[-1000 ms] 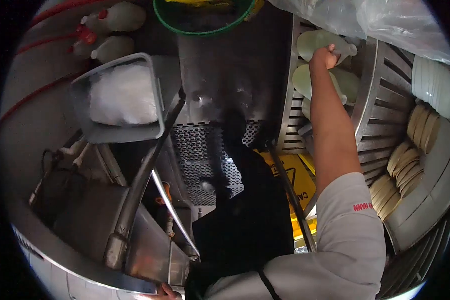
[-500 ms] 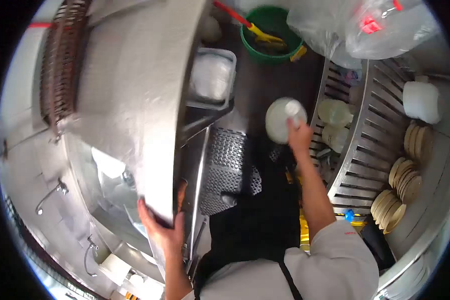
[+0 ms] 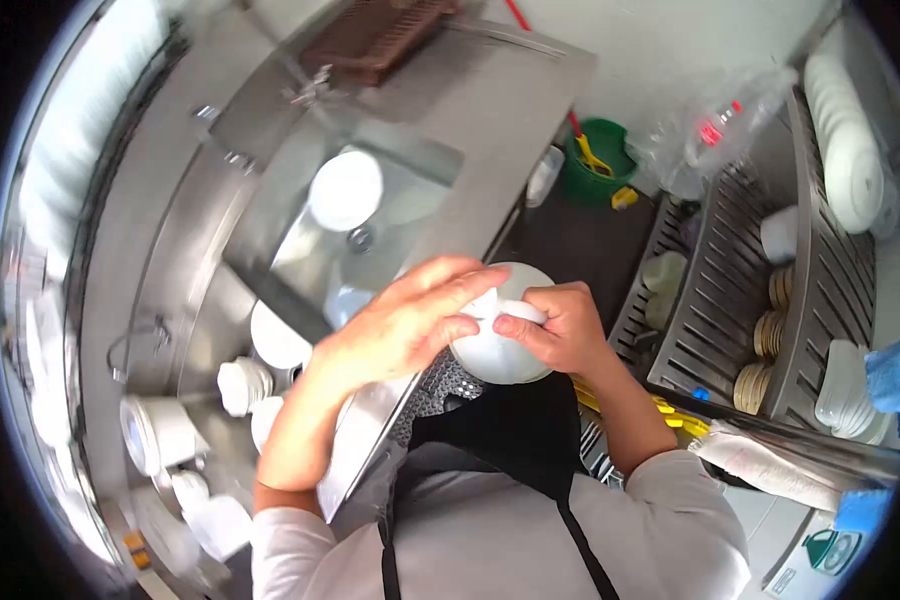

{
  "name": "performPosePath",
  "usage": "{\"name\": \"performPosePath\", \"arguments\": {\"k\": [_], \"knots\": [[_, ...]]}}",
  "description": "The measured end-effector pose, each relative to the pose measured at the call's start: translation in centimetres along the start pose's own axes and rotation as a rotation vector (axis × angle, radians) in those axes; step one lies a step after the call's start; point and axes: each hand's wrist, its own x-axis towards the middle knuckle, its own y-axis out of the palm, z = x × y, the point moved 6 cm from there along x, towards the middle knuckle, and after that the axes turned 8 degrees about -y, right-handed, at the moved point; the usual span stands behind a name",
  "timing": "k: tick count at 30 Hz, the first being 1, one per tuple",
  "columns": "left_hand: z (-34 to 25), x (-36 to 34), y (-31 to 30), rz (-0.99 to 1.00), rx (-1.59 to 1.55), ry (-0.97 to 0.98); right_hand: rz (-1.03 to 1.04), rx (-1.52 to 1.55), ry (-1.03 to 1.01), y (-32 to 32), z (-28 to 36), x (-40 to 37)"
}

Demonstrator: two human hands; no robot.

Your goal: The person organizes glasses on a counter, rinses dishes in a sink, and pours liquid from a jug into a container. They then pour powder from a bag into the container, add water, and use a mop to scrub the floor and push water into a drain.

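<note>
Both my hands meet at a round white dish (image 3: 505, 352) in front of my apron; a white handle-like part juts up from it. My right hand (image 3: 565, 325) is closed around that handle, thumb laid along it. From the other side, my left hand (image 3: 410, 318) closes its thumb and fingers on a small white part at the top of the dish. What this part is, I cannot tell. Left of my hands is the metal sink (image 3: 440, 165), with a round white plate (image 3: 346, 190) in its basin.
White bowls (image 3: 244, 386) and a white tub (image 3: 160, 435) stand left of the sink. A slatted metal rack (image 3: 715, 290) on the right holds stacked beige bowls (image 3: 768, 332). A green bucket (image 3: 602, 160) and a plastic bag (image 3: 670, 135) are at the back.
My left hand has let go of the counter edge and come to the white dish. My right hand has brought the dish toward me. The view has swung left over the sink.
</note>
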Motion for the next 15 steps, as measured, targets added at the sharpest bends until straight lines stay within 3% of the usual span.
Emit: {"name": "performPosePath", "arguments": {"k": [2, 6, 9, 12, 14, 15], "knots": [[-1.9, -3.4, -3.1, -0.04, -0.03, -0.026, 0.07, 0.037, -0.068, 2.5, 4.5, 1.7], [-4.5, -8.5, -7.5, -0.086, 0.332, -0.334, 0.168, 0.195, -0.049, 7.3, 8.0, 3.7], [-4.2, -12.7, -9.0, -0.42, 0.514, -0.306, 0.274, 0.223, -0.115, 11.3, 10.4, 5.7], [-3.9, -16.3, -11.8, -0.775, 0.688, -0.635, 0.402, 0.269, -0.148, 14.8, 11.9, 7.1], [-5.2, -19.4, -15.4, -0.966, 0.792, -0.744, 0.458, 0.285, -0.198, 16.1, 12.9, 7.6], [-6.2, -21.2, -17.1, -1.076, 0.697, -0.821, 0.475, 0.287, -0.246, 16.4, 13.4, 8.0]]}}
